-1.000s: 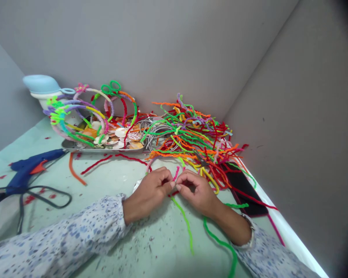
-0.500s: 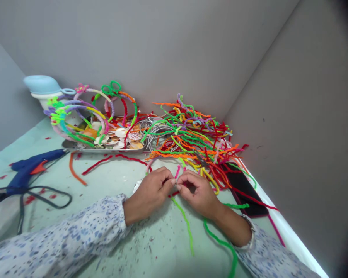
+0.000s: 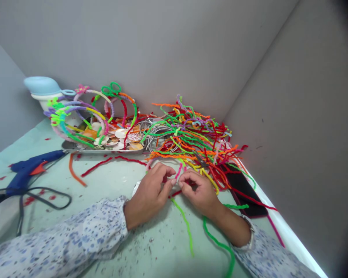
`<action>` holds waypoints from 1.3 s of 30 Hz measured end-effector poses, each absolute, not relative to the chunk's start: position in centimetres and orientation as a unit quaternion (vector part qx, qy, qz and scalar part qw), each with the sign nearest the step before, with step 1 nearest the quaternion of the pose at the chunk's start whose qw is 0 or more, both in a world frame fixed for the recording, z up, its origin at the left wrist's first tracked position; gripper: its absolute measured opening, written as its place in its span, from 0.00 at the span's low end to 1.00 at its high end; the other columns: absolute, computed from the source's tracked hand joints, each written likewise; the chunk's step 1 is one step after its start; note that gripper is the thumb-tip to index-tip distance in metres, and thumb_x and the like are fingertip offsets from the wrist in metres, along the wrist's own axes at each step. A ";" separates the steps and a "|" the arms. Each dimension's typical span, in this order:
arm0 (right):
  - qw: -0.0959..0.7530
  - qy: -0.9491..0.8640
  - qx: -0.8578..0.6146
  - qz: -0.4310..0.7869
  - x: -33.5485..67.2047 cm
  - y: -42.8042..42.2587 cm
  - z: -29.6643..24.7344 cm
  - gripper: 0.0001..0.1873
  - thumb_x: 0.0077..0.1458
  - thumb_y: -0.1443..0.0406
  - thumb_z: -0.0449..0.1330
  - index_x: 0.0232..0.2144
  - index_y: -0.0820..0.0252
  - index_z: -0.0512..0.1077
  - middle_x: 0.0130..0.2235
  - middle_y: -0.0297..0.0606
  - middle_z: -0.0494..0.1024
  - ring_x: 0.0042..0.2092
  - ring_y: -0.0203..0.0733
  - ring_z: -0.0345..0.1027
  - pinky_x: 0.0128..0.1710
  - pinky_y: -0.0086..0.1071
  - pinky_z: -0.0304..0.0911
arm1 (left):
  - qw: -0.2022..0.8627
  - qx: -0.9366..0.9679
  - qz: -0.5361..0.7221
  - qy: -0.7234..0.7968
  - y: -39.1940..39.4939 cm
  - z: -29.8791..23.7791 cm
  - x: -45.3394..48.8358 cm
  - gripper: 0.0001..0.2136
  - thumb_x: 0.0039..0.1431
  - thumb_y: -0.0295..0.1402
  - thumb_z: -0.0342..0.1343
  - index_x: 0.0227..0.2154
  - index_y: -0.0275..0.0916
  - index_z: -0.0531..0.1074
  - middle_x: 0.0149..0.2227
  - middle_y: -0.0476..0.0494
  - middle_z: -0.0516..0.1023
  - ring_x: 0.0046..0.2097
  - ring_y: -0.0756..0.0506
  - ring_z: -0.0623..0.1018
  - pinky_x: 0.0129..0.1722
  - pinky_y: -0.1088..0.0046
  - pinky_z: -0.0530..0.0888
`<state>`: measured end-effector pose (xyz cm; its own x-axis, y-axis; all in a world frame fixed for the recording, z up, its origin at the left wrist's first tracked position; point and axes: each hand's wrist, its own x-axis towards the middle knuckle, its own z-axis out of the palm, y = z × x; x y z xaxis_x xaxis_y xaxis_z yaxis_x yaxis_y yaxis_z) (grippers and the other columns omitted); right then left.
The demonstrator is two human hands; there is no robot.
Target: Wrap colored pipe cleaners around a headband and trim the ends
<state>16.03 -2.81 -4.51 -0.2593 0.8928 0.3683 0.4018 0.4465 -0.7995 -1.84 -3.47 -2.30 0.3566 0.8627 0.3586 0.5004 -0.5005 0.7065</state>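
Note:
My left hand (image 3: 149,195) and my right hand (image 3: 198,191) meet at the middle of the green-topped table (image 3: 113,185). Their fingertips pinch a pink pipe cleaner (image 3: 179,171), whose twisted part is mostly hidden by my fingers. A red pipe cleaner (image 3: 175,194) lies under my hands, and a lime-green one (image 3: 185,224) trails toward me. Just beyond my right hand rises a large tangled pile of multicoloured pipe cleaners (image 3: 191,137).
A metal tray (image 3: 101,151) holds seashells and pipe-cleaner headbands (image 3: 84,116). A blue glue gun (image 3: 29,170) with its black cord lies left. A black phone (image 3: 245,191) sits right, against the grey walls.
My fingers have shifted slightly around the pink pipe cleaner, with my left hand's fingers lifted a little. The view has tilted slightly.

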 end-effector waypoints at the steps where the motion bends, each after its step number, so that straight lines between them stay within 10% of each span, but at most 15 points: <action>1: 0.429 -0.728 -0.444 0.299 16.0 -2.8 -4.5 0.04 0.53 0.69 0.57 0.27 0.59 0.70 0.28 0.33 0.71 0.30 0.36 0.65 0.29 0.28 0.60 | 0.222 0.793 0.376 0.425 -3.6 -2.3 -1.9 0.06 0.61 0.28 0.50 0.41 0.37 0.66 0.40 0.43 0.69 0.43 0.45 0.69 0.43 0.67 0.66; 39: 0.452 -0.715 -0.421 0.329 16.0 -3.0 -4.1 0.03 0.55 0.66 0.58 0.29 0.57 0.71 0.28 0.34 0.71 0.31 0.37 0.66 0.30 0.29 0.63 | 0.097 0.819 0.437 0.359 -3.1 -3.1 -2.2 0.06 0.61 0.28 0.54 0.38 0.39 0.75 0.36 0.43 0.76 0.38 0.48 0.75 0.39 0.70 0.74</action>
<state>16.03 -3.04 -4.08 -0.2375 0.8986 0.3689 0.3052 0.4295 -0.8499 -2.16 -3.10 -3.09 0.3603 0.6724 0.6466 0.5022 -0.7239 0.4730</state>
